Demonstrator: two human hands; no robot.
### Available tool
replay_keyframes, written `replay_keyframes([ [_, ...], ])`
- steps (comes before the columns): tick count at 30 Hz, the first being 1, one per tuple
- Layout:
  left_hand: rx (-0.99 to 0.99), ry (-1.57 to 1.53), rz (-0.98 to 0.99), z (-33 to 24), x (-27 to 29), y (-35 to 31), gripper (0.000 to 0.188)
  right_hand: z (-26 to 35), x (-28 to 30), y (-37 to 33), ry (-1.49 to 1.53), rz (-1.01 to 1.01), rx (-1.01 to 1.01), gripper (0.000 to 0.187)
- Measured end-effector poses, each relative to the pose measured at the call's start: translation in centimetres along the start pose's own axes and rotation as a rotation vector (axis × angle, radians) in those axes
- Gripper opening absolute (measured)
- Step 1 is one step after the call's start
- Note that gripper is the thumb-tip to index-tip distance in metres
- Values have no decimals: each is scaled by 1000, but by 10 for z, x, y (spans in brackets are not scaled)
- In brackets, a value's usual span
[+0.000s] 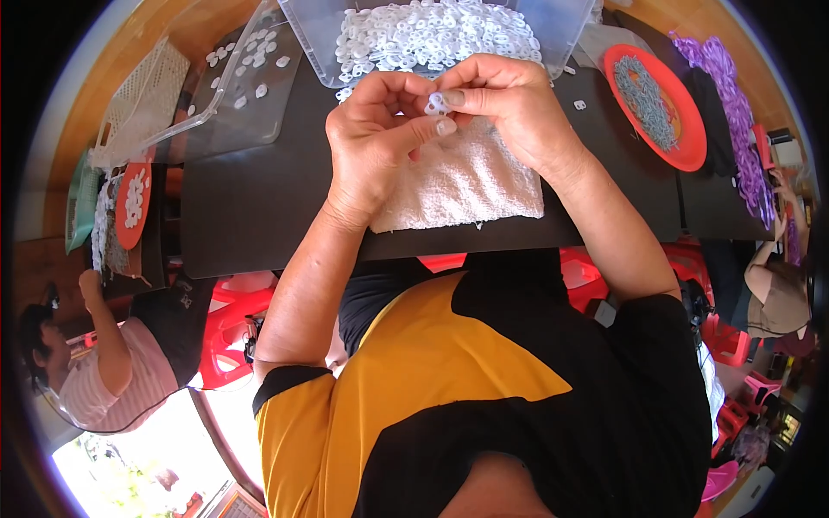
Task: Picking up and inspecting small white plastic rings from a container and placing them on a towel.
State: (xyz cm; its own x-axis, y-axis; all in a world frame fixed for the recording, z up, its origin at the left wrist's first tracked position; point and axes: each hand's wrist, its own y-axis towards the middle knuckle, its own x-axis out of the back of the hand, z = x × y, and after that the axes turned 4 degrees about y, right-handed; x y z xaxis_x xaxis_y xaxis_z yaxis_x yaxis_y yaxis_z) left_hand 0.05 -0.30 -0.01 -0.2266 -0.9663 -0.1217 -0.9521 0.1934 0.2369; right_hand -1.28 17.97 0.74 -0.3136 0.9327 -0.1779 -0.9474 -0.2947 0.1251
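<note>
Over a white towel (462, 186) on the dark table, my two hands meet at the fingertips. Between them is a small white plastic piece with holes (436, 104). My right hand (509, 102) pinches it, with the thumb pressed along its side. My left hand (371, 134) is curled around its other side, thumb below and index finger above, also touching it. Just beyond the hands, a clear plastic bin (313, 39) holds a heap of similar white pieces (432, 36). Whether a thinner part is between the fingers is too small to tell.
A clear tray (259, 142) with scattered white pieces lies at left. To the right are a red plate (695, 142) of thin grey metal parts and purple braided strands (734, 112). Co-workers sit at far left (112, 363) and far right (773, 289). A red plate of white pieces (131, 207) stands at left.
</note>
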Motion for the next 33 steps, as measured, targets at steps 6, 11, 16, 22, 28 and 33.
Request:
replay_keyframes([
  [6, -97, 165, 42, -1, 1, -5, 31, -3, 3, 2, 71, 18, -88, 17],
  [11, -73, 122, 38, -4, -5, -4, 30, -1, 6, 1, -4, 105, -158, 18],
  [16, -68, 273, 79, -4, -3, -5, 27, 4, 9, 3, -87, 151, -174, 19],
  [22, -245, 257, 76, 9, -1, -8, 26, 6, 5, -2, -27, 221, -179, 21],
  [28, -324, 319, 83, 9, 1, -11, 24, 4, 3, -4, 98, 229, -222, 21],
  [33, -276, 225, 70, 4, -1, -12, 24, 3, -1, -4, 161, 230, -198, 20],
])
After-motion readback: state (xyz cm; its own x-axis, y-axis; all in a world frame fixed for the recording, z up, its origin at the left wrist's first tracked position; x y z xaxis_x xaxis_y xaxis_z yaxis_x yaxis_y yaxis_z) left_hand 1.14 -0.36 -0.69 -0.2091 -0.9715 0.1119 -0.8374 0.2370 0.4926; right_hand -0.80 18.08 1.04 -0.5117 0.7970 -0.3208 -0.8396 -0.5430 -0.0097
